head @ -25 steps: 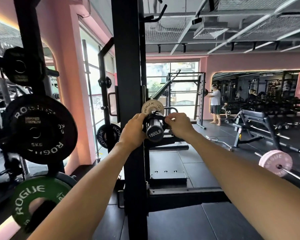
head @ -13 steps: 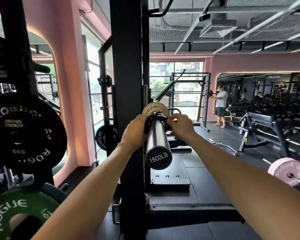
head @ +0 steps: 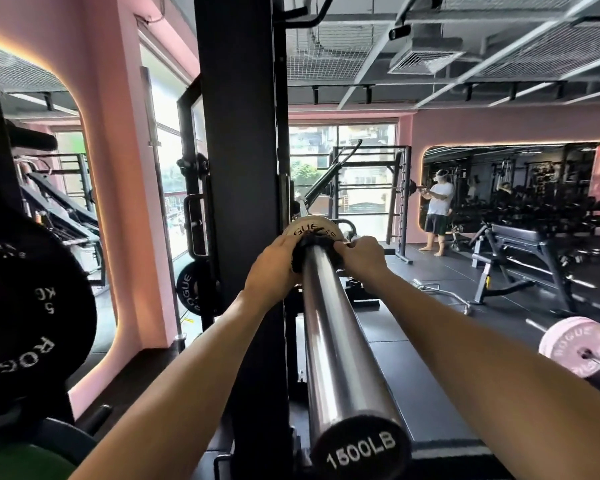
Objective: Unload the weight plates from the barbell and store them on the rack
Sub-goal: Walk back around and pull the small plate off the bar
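Observation:
The steel barbell sleeve point(head: 329, 344) runs from its black end cap marked 1500LB at the bottom toward the middle of the head view. A black collar point(head: 314, 241) sits on it against a small tan ROGUE plate point(head: 309, 227). My left hand point(head: 272, 268) grips the collar from the left. My right hand point(head: 361, 256) grips it from the right. The collar is mostly hidden by my fingers. Storage pegs at the left carry a black 5 kg plate point(head: 32, 317) and a green plate point(head: 18, 459).
The black rack upright point(head: 239, 168) stands just left of the sleeve, with another black plate point(head: 189, 292) behind it. A pink plate on a barbell point(head: 575, 344) lies on the floor at right. A bench point(head: 520, 244) and a person point(head: 439, 209) are farther back.
The view has moved closer along the sleeve, so its end cap now sits at the bottom edge. Both hands stay on the collar next to the tan plate.

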Available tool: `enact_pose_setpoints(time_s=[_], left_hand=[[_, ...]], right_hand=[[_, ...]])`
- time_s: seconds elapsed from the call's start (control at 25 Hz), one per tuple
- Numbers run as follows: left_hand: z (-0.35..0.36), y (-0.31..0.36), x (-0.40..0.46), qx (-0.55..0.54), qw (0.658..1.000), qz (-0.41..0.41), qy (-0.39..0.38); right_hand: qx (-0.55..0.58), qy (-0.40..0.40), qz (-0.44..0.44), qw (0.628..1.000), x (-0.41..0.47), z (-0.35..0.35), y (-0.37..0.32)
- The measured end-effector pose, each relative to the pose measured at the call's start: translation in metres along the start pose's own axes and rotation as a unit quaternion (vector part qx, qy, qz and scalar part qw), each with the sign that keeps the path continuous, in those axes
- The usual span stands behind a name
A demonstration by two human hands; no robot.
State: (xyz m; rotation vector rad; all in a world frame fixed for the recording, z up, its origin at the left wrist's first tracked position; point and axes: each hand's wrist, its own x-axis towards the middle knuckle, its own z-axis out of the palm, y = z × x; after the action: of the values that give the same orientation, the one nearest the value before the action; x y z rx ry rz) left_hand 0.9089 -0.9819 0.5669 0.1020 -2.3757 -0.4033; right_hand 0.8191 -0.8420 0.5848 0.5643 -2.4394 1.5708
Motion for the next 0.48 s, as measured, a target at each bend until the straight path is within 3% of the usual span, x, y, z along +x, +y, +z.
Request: enact_pose_setpoints(time_s=[0.24,0.48], left_hand=[[0.003,-0.011,0.017,0.014,0.999,0.048,-0.009],[-0.003,-0.015,0.028,0.045,0.994,0.088,-0.053]], right_hand=[[-0.074,0.027,-0.080,0.994,0.017,0.005,-0.006],[-0.119,-0.026,-0.178,0.976,0.017,0.001,-0.010]])
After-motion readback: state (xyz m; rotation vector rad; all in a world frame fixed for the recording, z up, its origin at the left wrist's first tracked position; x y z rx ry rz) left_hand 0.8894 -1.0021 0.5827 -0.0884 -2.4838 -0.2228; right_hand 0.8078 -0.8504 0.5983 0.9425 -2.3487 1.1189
